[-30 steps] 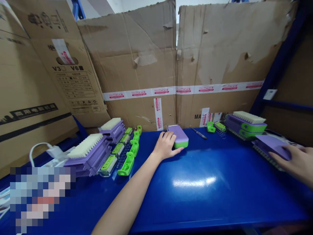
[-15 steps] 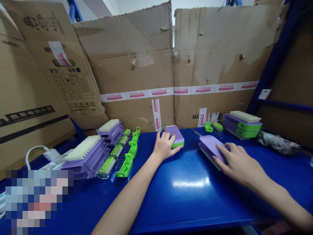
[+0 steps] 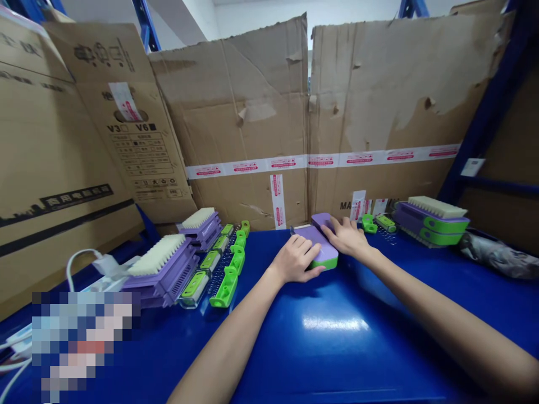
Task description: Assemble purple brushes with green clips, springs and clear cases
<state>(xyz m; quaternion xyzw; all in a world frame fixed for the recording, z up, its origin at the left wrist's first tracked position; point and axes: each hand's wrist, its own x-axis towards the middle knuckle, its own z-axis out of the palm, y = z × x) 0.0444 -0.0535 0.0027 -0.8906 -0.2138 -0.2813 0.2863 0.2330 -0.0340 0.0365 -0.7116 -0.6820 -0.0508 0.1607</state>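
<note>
My left hand [image 3: 297,259] grips a purple brush with a green end [image 3: 328,259] at the middle of the table, fingers over its purple top and thumb at its green front. Just behind and to the right, my right hand [image 3: 347,235] is closed on a second purple brush [image 3: 321,220]. This one is partly hidden by my fingers, and the two brushes lie side by side, seemingly touching. The bristle sides of both are out of sight, underneath.
On the left stand purple brush bodies with cream bristles [image 3: 158,255], clear-and-green cases [image 3: 195,286], springs and green end pieces [image 3: 224,288]. At right are stacked brushes [image 3: 438,221], a green end piece [image 3: 369,224] and a plastic-wrapped bundle [image 3: 497,255]. Cardboard [image 3: 252,129] walls the back.
My right hand has carried a purple brush from the far right to beside the brush under my left hand. The left hand has stayed on its brush.
</note>
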